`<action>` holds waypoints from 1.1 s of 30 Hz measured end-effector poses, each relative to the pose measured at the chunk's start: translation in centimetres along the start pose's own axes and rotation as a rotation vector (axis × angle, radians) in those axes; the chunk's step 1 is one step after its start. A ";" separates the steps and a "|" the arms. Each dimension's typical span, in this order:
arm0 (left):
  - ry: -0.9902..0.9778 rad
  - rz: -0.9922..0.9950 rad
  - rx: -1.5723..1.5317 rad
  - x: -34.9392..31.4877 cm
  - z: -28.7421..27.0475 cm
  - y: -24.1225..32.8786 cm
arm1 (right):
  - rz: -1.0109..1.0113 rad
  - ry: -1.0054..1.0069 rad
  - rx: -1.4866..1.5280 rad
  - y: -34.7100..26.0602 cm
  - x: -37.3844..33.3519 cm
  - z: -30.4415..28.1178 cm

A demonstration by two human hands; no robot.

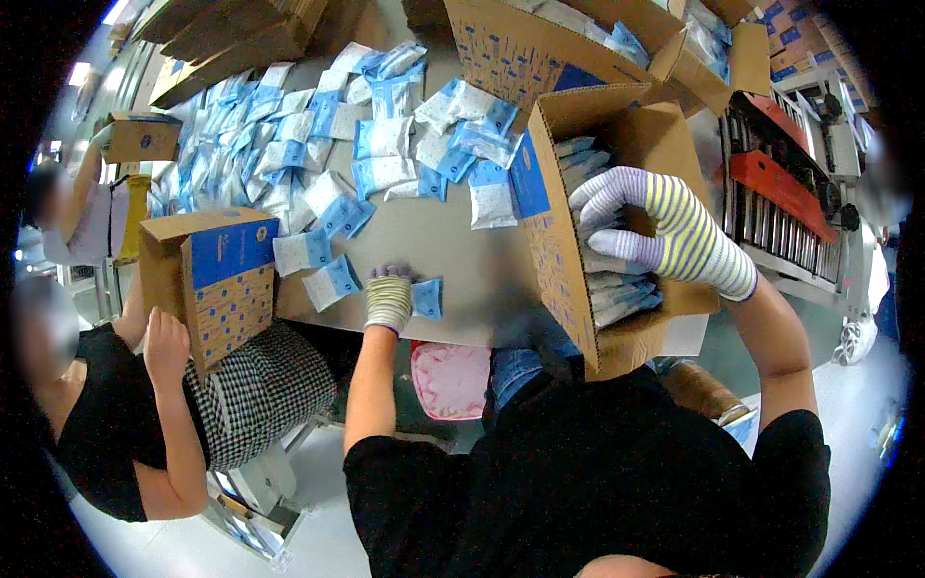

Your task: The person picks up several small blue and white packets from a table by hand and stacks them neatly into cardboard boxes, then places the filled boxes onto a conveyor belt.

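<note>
My left hand (388,297), in a striped knit glove, reaches over the near edge of the table (409,236). Its fingers point away from me and look slightly apart, a little blurred. A small blue-and-white packet (427,299) lies just to its right, close against the glove. My right hand (665,226), gloved the same way, is inside the mouth of an open cardboard box (561,265) tilted toward me. Thumb and fingers curve apart with a gap between them. Rows of packets (621,297) stand in the box around that hand; some are hidden behind it.
Many loose packets (279,135) cover the table's far and left side. At left, a co-worker in black (125,414) holds a cardboard box (231,275); another person (87,217) stands beyond. Further boxes (501,53) are at the back, a roller conveyor (785,202) at right.
</note>
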State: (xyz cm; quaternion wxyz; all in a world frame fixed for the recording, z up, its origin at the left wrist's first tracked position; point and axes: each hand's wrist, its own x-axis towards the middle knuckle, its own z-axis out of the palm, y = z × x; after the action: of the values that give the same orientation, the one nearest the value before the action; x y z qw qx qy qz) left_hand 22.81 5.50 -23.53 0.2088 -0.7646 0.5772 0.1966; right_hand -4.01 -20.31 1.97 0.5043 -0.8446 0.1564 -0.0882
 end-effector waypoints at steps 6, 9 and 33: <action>0.285 0.375 -0.348 0.9 -19.2 3.6 | -0.481 0.161 -0.507 -2.4 5.1 1.3; 0.684 0.621 -0.307 -1.6 -24.7 2.5 | -0.484 0.175 -0.743 -3.8 9.1 3.7; 0.809 0.414 -1.734 4.1 -29.2 -2.1 | -0.433 -0.213 -0.383 -0.7 20.2 -4.2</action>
State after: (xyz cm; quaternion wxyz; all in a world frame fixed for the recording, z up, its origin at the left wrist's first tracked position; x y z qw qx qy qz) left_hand 27.60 -13.16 -1.18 -0.6780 -0.5463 0.3832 0.3083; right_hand 13.75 -30.61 4.45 0.3191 -0.9425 -0.0670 -0.0735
